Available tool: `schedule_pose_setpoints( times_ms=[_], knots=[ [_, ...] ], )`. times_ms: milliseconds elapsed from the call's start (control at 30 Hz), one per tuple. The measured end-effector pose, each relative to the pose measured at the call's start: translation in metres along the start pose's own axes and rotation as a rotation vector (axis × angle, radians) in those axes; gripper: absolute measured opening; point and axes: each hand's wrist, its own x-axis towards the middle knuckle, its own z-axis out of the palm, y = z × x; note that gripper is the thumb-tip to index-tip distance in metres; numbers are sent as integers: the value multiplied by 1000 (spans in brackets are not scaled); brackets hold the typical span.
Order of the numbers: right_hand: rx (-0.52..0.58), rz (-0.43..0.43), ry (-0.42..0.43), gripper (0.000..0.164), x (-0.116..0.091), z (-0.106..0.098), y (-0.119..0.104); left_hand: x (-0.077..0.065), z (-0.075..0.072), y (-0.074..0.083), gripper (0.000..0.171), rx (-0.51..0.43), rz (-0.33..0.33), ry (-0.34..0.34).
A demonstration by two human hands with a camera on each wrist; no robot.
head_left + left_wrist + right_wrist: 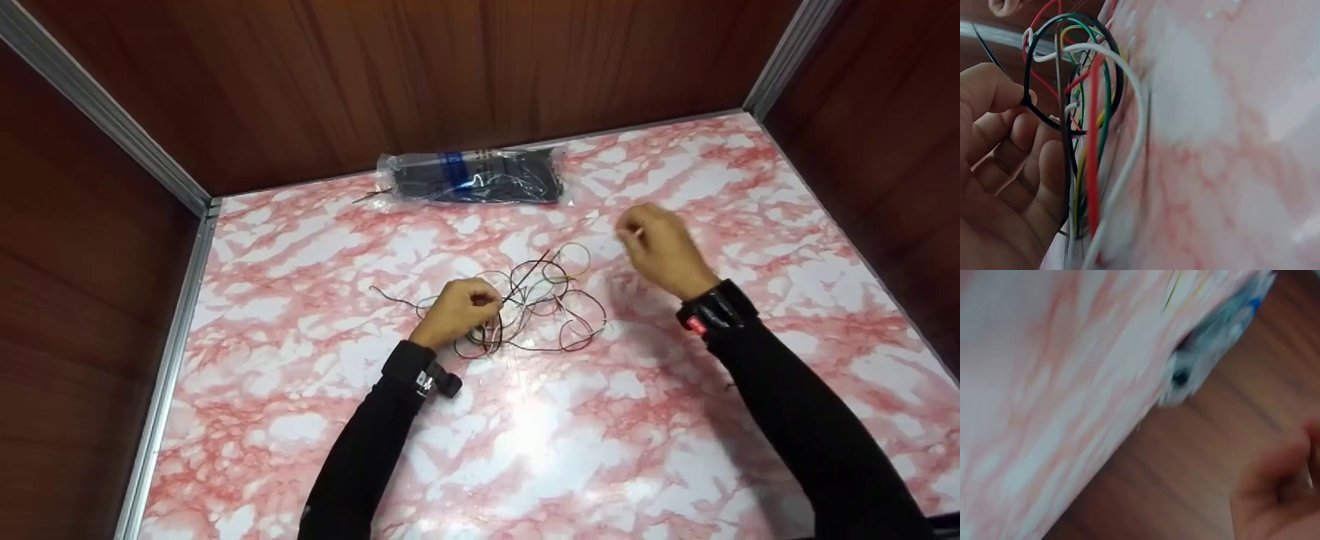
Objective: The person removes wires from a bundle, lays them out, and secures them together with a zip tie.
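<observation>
A loose tangle of thin wires [559, 304] in black, red, white, green and yellow lies mid-table. At its left side my left hand [459, 311] pinches a black wire [1028, 102] between thumb and forefinger. In the left wrist view, loops of white wire [1135, 95] and red wire [1093, 152] hang beside the fingers. My right hand [664, 251] is raised to the right of the tangle, apart from it. Its fingers are curled, and no wire is seen running from them. Blur hides detail at its fingertips, and the right wrist view shows only part of this hand [1275, 495].
A clear plastic bag [480, 176] with dark contents and a blue band lies against the back wall. Brown wood-grain panels [480, 75] enclose the red-and-white marbled table [300, 427] at the back and both sides, with metal edging along the left [176, 322].
</observation>
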Motion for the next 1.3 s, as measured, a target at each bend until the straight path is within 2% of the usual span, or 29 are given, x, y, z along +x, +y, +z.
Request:
schedule_pose_setpoints(
  times_ms=[100,200,300,367,433,500,667,867,933,1033,1100,1200,1300],
  knots=[
    [141,9,-258,20,-2,16,-15,2,-1,5,10,-33,21,11],
    [165,-53,-397,29,-5,38,-30,6,2,12,11,-40,40,-16],
    [40,-248,-409,31,-8,55,-39,8,6,15,11,-49,37,-39],
    [-74,-379,-390,39,-10,62,-45,7,6,14,11,-57,33,-36],
    [-158,-458,-379,45,-12,67,-48,6,6,12,12,-67,36,-39],
    [-211,-483,-385,39,-15,69,-48,6,5,11,13,-68,45,-47],
    [-267,-469,-395,10,-20,70,-37,4,4,9,12,-37,61,-55],
    [-277,-444,-396,9,-28,66,-26,0,2,5,10,33,60,-44],
    [-248,-407,-411,17,-29,63,-26,-1,2,5,11,54,65,-44],
    [-146,-319,-412,35,-28,58,-33,-2,4,4,13,73,82,-44],
    [-23,-259,-389,42,-25,56,-40,-2,5,4,13,77,94,-45],
    [162,-198,-334,32,-20,56,-49,-2,5,4,13,76,103,-39],
    [270,-202,-277,16,-19,60,-52,-3,5,4,12,84,88,-36]
  ],
)
